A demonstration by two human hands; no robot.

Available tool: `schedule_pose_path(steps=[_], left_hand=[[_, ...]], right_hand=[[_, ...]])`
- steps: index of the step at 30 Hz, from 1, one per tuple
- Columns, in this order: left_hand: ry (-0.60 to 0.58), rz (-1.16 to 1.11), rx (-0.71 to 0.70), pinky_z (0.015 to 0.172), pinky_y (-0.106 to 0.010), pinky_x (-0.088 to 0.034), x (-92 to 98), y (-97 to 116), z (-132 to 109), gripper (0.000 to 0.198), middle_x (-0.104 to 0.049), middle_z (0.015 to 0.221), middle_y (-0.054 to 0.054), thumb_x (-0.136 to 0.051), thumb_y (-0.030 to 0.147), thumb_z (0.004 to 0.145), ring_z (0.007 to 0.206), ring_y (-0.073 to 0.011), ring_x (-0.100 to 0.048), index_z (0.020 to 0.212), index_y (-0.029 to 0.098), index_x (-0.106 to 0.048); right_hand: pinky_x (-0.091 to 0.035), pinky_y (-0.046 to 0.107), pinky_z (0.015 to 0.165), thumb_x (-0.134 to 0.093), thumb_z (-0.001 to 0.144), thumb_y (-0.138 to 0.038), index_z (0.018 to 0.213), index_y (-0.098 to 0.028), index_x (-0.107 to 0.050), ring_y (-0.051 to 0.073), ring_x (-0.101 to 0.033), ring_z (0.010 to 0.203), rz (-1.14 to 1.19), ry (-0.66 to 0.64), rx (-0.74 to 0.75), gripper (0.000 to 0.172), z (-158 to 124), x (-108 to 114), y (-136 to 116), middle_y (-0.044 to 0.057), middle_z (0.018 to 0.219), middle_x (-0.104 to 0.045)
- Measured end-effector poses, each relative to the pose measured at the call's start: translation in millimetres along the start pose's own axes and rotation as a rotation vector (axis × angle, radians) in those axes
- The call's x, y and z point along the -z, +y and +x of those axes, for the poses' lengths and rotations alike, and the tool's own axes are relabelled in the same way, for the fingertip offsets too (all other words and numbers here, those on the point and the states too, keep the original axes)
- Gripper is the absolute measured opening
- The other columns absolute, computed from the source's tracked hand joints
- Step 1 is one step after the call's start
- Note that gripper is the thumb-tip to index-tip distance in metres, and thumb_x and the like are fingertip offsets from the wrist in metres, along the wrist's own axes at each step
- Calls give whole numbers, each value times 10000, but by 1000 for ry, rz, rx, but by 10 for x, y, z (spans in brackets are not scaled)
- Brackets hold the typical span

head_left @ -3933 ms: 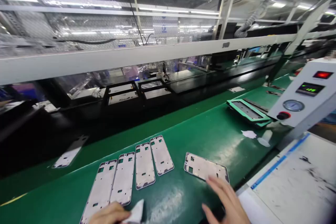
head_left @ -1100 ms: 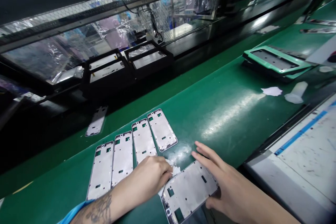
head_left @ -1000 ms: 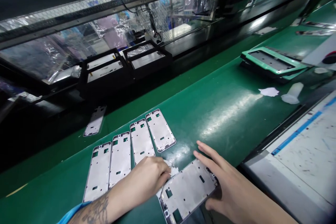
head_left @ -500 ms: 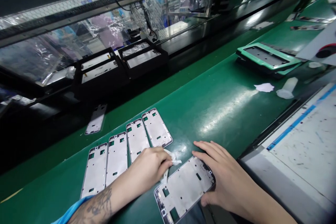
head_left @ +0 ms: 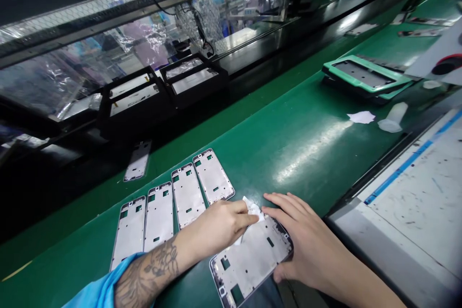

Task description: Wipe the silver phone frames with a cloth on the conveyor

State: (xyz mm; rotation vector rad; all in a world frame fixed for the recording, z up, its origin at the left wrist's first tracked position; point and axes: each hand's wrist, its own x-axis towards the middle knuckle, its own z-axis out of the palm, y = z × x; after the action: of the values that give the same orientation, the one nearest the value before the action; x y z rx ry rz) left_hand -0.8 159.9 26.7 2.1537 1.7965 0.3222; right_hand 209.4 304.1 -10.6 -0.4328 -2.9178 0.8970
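A silver phone frame (head_left: pixel 252 260) lies at the near edge of the green bench mat (head_left: pixel 306 139). My right hand (head_left: pixel 299 236) rests flat on its right end and holds it down. My left hand (head_left: pixel 220 226) pinches a small white wipe (head_left: pixel 251 210) and presses it on the frame's upper left part. Several more silver frames (head_left: pixel 180 197) lie side by side in a row just left of my hands.
One more frame (head_left: pixel 137 161) lies on the dark conveyor behind. Black trays (head_left: pixel 162 86) sit beyond it. A green fixture (head_left: pixel 364 74), a paper scrap (head_left: pixel 361 117) and a white plastic piece (head_left: pixel 391 119) lie at the right. A white worktop (head_left: pixel 426 192) borders the mat.
My left hand has slid the wipe rightward and up over the frame's top edge, toward my right fingers. The frame was earlier drawn near from farther out. The view has shifted slightly.
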Motion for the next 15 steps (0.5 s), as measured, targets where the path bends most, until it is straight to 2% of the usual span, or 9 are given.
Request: schedule_pose_path(steps=[5, 9, 12, 15], left_hand=[[-78, 161, -40, 592, -309, -472, 67, 101, -66, 265, -614, 861, -18, -436, 163, 1061, 695, -181, -587, 1244, 184, -628], [-124, 189, 20, 614, -333, -511, 110, 139, -265, 263, -616, 896, -19, -484, 95, 1015, 710, -203, -597, 1221, 196, -613], [-1, 58, 148, 676, -332, -537, 134, 140, -480, 256, -620, 935, -24, -456, 78, 1001, 768, -200, -636, 1148, 213, -617], [150, -112, 293, 714, -308, -534, 169, 159, -627, 234, -621, 969, -29, -421, 139, 1019, 822, -178, -653, 1086, 231, -625]], right_hand=[[-250, 641, 1273, -1058, 312, -455, 1383, -277, -579, 389, -310, 1498, -11, -32, -3, 1187, -6, 5, -13, 74, 1637, -368], [-238, 624, 1285, -1053, 352, -437, 1388, -276, -583, 378, -285, 1516, -18, -53, -12, 1149, 4, 39, -54, 61, 1646, -353], [-236, 621, 1288, -1047, 373, -446, 1382, -277, -589, 381, -273, 1523, -7, -69, -24, 1121, 6, 51, -72, 54, 1647, -352], [-242, 630, 1285, -1045, 376, -466, 1390, -286, -576, 379, -262, 1528, -4, -60, -19, 1132, -8, 32, -58, 46, 1651, -343]])
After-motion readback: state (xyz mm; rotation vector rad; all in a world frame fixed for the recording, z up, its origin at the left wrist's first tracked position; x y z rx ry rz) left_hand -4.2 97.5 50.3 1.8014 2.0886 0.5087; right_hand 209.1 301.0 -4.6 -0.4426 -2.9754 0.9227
